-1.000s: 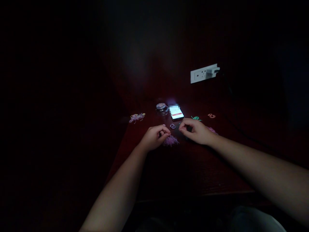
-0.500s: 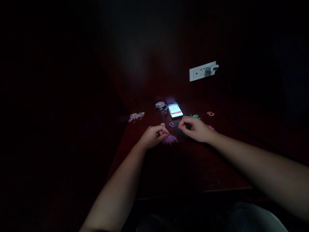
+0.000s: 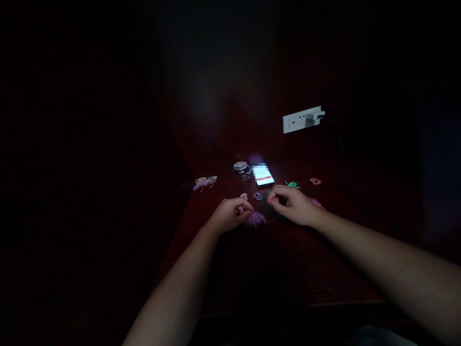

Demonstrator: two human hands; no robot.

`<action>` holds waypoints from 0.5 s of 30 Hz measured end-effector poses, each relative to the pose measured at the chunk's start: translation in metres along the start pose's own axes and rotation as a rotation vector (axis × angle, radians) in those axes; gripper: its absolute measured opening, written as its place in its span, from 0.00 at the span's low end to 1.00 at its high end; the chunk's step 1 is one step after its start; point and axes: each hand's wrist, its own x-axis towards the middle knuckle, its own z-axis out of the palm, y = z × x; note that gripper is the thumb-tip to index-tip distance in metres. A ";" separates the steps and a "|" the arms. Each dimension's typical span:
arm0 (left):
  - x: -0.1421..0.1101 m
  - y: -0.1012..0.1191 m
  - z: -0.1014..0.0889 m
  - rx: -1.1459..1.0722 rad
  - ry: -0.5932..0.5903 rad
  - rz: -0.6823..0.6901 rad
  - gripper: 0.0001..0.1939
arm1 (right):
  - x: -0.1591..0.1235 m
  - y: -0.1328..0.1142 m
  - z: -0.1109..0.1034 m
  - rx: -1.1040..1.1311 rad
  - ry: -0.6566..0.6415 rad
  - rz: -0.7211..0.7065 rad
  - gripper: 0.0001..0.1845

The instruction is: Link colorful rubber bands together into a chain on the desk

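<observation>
My left hand point(image 3: 232, 214) is closed in a pinch, its fingertips at the upper left edge of a pile of thin purple bands point(image 3: 255, 219). Whether a band is between those fingers is too small to tell. To the right, my right hand point(image 3: 291, 203) is also pinched, thumb against forefinger, above the dark table; anything in it cannot be made out. Between the hands and slightly beyond lie a few lilac loops point(image 3: 257, 196) and pink loops point(image 3: 244, 196). Green bands point(image 3: 293, 184) lie just past my right hand, and pink bands point(image 3: 317, 203) are partly hidden behind it.
A lit phone point(image 3: 265, 179) lies beyond the hands, beside a lidded clear jar point(image 3: 242, 170). A mixed heap of bands point(image 3: 205, 183) is near the table's left edge, orange loops point(image 3: 315, 181) at right. A wall socket point(image 3: 302, 120) holds a plug with a dark cable.
The whole view has tilted, so everything sits slightly lower in the picture. Both hands keep nearly the same pinched poses and places over the table.
</observation>
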 end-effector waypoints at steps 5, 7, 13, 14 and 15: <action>-0.001 -0.001 0.001 0.013 0.013 -0.012 0.07 | 0.000 0.000 0.000 0.002 0.001 0.009 0.06; -0.001 -0.001 0.003 0.003 0.007 -0.015 0.08 | 0.000 0.000 0.001 0.003 -0.003 0.008 0.06; 0.001 -0.011 -0.007 0.031 0.252 -0.059 0.09 | 0.000 0.001 0.001 0.021 0.004 0.030 0.06; 0.001 -0.018 -0.013 0.067 0.350 -0.114 0.10 | 0.000 0.002 0.000 0.024 0.002 0.032 0.06; 0.001 -0.026 -0.019 0.123 0.454 -0.189 0.11 | 0.000 0.002 0.000 0.023 0.002 0.032 0.06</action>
